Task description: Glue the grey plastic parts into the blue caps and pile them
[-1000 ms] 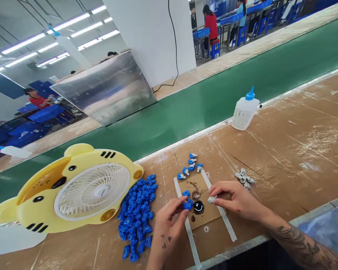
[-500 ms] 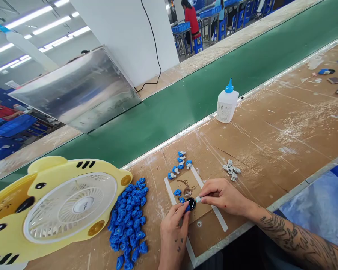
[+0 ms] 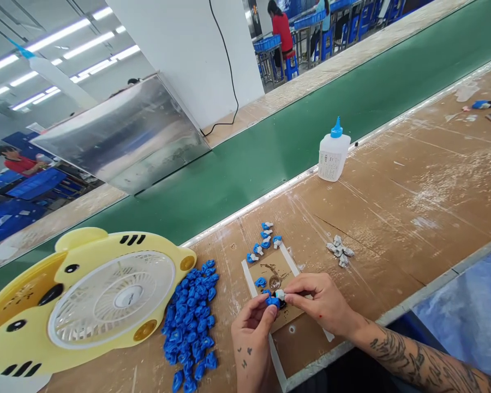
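Observation:
Between thumb and fingers, my left hand [image 3: 251, 333] pinches a small blue molded piece [image 3: 272, 301]. My right hand [image 3: 321, 300] pinches a small grey-white piece [image 3: 280, 295] and brings it against the blue one; whether they are joined I cannot tell. Under the fingers lies a small black round dish [image 3: 283, 303], mostly hidden now. Just behind it is a clear round cap [image 3: 274, 282] on a cardboard sheet [image 3: 284, 265] held by white tape strips. A loose blue piece [image 3: 261, 282] lies left of the cap. Several blue pieces with grey parts [image 3: 258, 250] stand behind the sheet.
A heap of blue pieces [image 3: 192, 322] lies to my left, beside a yellow animal-shaped fan [image 3: 118, 234]. Several grey pieces [image 3: 340, 251] sit to the right. A white bottle with blue nozzle [image 3: 334, 155] stands near the green belt [image 3: 245, 158]. People sit farther off.
My right hand has moved left, carrying the grey-white piece from beside the black dish to the blue piece. My left hand has raised the blue piece slightly over the dish. The view shifted a little.

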The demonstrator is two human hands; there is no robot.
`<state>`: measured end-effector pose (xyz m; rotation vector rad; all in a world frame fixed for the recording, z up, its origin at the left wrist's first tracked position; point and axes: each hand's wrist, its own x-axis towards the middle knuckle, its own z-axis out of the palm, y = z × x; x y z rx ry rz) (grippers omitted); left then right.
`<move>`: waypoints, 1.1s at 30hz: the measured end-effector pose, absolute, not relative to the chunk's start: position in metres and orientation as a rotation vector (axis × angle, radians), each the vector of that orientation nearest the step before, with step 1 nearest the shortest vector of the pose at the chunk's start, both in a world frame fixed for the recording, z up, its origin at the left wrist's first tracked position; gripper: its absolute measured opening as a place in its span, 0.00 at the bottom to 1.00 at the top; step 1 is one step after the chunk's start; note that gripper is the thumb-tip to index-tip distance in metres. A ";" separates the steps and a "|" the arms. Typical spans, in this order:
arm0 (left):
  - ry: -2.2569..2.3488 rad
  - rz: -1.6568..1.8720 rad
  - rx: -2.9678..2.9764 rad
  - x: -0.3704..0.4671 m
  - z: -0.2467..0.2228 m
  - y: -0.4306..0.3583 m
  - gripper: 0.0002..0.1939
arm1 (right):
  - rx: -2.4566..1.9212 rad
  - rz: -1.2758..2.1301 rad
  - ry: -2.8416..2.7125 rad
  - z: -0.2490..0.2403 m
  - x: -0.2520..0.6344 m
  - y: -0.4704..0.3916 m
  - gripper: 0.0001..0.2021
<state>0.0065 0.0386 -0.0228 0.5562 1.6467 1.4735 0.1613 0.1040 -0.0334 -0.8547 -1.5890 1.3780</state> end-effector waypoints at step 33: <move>2.145 0.987 1.422 -0.076 -0.038 0.132 0.11 | -1.073 0.303 -2.658 -0.038 0.258 0.194 0.14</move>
